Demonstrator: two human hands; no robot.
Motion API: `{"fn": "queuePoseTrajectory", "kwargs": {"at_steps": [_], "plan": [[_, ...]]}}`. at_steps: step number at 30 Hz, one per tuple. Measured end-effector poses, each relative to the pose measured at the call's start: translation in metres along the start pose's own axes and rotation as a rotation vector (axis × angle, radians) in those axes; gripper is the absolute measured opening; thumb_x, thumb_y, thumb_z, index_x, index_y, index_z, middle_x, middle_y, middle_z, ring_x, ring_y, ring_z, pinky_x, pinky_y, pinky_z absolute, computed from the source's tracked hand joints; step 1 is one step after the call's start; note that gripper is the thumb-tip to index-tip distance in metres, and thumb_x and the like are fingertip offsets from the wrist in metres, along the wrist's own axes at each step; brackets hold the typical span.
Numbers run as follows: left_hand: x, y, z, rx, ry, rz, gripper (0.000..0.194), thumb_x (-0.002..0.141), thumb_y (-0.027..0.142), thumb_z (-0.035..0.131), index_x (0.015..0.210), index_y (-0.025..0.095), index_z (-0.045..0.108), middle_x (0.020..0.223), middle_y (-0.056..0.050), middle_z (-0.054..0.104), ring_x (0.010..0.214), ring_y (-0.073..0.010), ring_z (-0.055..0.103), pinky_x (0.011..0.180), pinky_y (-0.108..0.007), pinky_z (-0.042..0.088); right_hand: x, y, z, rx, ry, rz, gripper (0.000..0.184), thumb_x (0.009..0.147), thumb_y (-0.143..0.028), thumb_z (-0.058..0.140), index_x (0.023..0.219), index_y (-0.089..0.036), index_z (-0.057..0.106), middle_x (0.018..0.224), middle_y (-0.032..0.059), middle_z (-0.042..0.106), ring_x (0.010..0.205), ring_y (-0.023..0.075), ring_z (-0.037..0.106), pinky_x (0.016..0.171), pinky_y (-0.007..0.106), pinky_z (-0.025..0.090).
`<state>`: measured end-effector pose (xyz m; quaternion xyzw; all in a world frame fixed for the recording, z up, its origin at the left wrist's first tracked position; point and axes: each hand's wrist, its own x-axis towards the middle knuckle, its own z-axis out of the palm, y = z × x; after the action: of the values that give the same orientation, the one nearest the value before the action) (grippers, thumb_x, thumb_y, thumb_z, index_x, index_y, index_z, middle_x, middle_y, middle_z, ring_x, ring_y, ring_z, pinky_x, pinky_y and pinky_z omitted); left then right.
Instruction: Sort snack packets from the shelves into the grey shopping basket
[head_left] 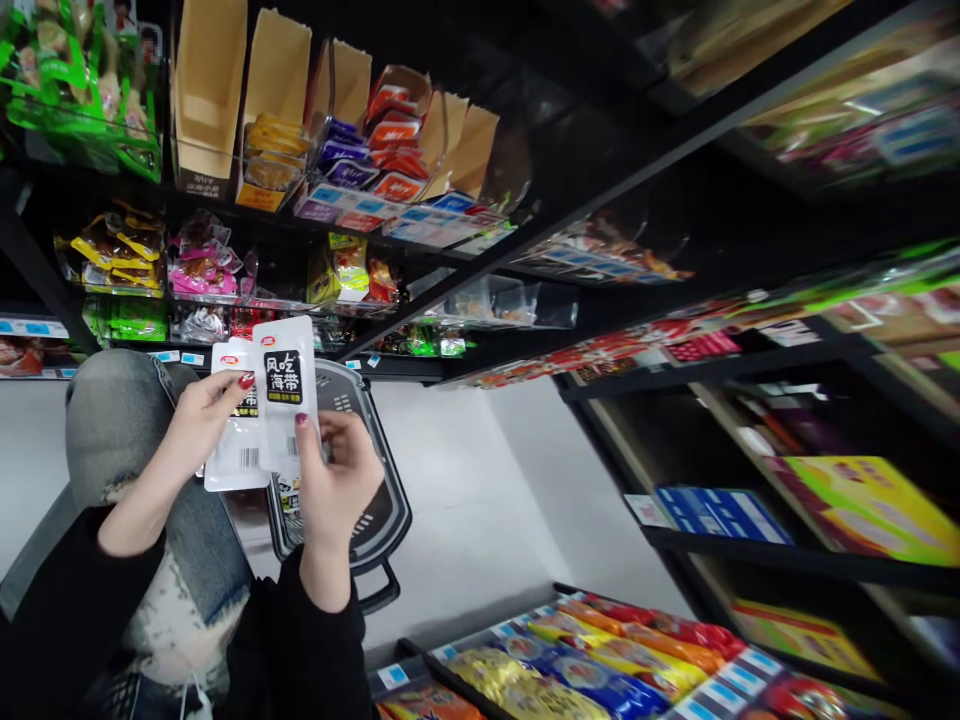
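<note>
My left hand (199,420) pinches a white snack packet (232,455) with a black label, partly covered by a second one. That second white packet (285,350), with the same black label and a small red logo, is gripped between the thumb and fingers of my right hand (341,470). Both packets are upright, faces toward me, and overlap at their edges. Behind and below them a dark shopping basket (386,490) rests on the floor, partly hidden by my hands. Some packaged items show inside it.
Ahead, black shelves hold open cardboard display boxes (277,80), orange packets (394,140) and pink bags (202,260). My knee in jeans (112,420) is at the left. Bagged snacks (555,670) fill a low shelf at the lower right. More shelving with a yellow box (877,510) stands right.
</note>
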<state>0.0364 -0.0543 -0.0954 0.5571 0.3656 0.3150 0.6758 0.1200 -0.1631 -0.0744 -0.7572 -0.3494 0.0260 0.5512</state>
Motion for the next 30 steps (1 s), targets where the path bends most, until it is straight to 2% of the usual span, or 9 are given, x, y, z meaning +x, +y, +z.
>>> {"fn": "queuePoseTrajectory", "kwargs": {"at_steps": [4,9,11,13,16,19,21,26,30], "plan": [[-0.004,0.001,-0.003,0.153,0.020,0.038,0.036,0.083,0.048,0.049,0.077,0.019,0.070,0.083,-0.003,0.073,0.084,-0.0221,0.063,0.081,-0.032,0.046,-0.018,-0.021,0.015,-0.505,0.011,-0.530,0.015,0.085,-0.012,0.053,0.076,-0.022,0.061,0.059,0.0012,0.053,0.057,0.0152,0.048,0.057,0.030,0.034],[-0.007,0.003,-0.002,-0.065,0.032,-0.039,0.046,0.085,0.056,0.041,0.089,0.020,0.069,0.076,-0.003,0.073,0.075,-0.0215,0.065,0.073,-0.031,0.050,-0.028,-0.031,0.032,-0.598,-0.065,-0.643,0.015,0.086,-0.010,0.051,0.089,-0.014,0.065,0.063,0.0045,0.058,0.060,0.0169,0.049,0.059,0.033,0.036],[-0.007,0.006,0.001,-0.287,0.015,-0.105,0.054,0.082,0.062,0.039,0.092,0.018,0.069,0.078,-0.006,0.073,0.077,-0.0231,0.066,0.072,-0.033,0.052,-0.026,-0.031,0.031,-0.548,-0.115,-0.598,0.017,0.086,-0.014,0.050,0.095,-0.015,0.065,0.070,0.0055,0.062,0.065,0.0178,0.052,0.063,0.034,0.037],[-0.007,0.010,0.004,-0.404,0.034,-0.178,0.050,0.076,0.061,0.053,0.087,0.015,0.069,0.076,-0.006,0.073,0.077,-0.0238,0.066,0.070,-0.033,0.053,-0.023,-0.030,0.027,-0.442,-0.194,-0.525,0.018,0.087,-0.021,0.051,0.098,-0.018,0.065,0.078,0.0052,0.065,0.073,0.0192,0.053,0.068,0.035,0.038],[-0.009,0.014,0.006,-0.446,0.092,-0.251,0.037,0.059,0.042,0.076,0.078,0.012,0.068,0.068,-0.005,0.072,0.073,-0.0236,0.067,0.068,-0.031,0.053,-0.013,-0.024,0.018,-0.309,-0.173,-0.377,0.016,0.087,-0.027,0.052,0.094,-0.020,0.064,0.083,0.0046,0.065,0.081,0.0204,0.053,0.075,0.036,0.039],[-0.009,0.014,0.005,-0.496,0.082,-0.311,0.042,0.055,0.041,0.078,0.083,0.011,0.069,0.066,-0.005,0.071,0.070,-0.0246,0.067,0.065,-0.033,0.053,-0.003,-0.014,0.010,-0.278,-0.068,-0.159,0.020,0.082,-0.031,0.060,0.096,-0.017,0.060,0.084,0.0048,0.060,0.080,0.0192,0.053,0.074,0.034,0.041],[-0.009,0.011,0.004,-0.452,0.049,-0.328,0.044,0.057,0.045,0.077,0.085,0.011,0.070,0.066,-0.005,0.071,0.066,-0.0245,0.067,0.062,-0.033,0.052,0.001,-0.008,0.008,-0.187,-0.136,0.000,0.023,0.077,-0.032,0.066,0.093,-0.017,0.058,0.073,-0.0006,0.055,0.068,0.0154,0.051,0.067,0.029,0.041],[-0.009,0.004,0.001,-0.296,-0.085,-0.235,0.047,0.067,0.055,0.069,0.086,0.012,0.071,0.074,-0.007,0.073,0.069,-0.0245,0.067,0.065,-0.034,0.052,0.003,-0.003,0.001,0.145,-0.314,0.231,0.018,0.079,-0.032,0.061,0.073,-0.020,0.048,0.058,-0.0078,0.039,0.053,0.0089,0.039,0.053,0.022,0.032],[-0.006,0.004,-0.002,-0.223,-0.088,-0.072,0.030,0.079,0.041,0.059,0.091,0.017,0.072,0.095,-0.006,0.073,0.092,-0.0245,0.065,0.085,-0.036,0.048,0.015,0.032,-0.029,0.338,-0.216,0.291,0.022,0.078,-0.036,0.060,0.072,-0.021,0.045,0.072,-0.0040,0.050,0.065,0.0107,0.048,0.060,0.023,0.040]]}}
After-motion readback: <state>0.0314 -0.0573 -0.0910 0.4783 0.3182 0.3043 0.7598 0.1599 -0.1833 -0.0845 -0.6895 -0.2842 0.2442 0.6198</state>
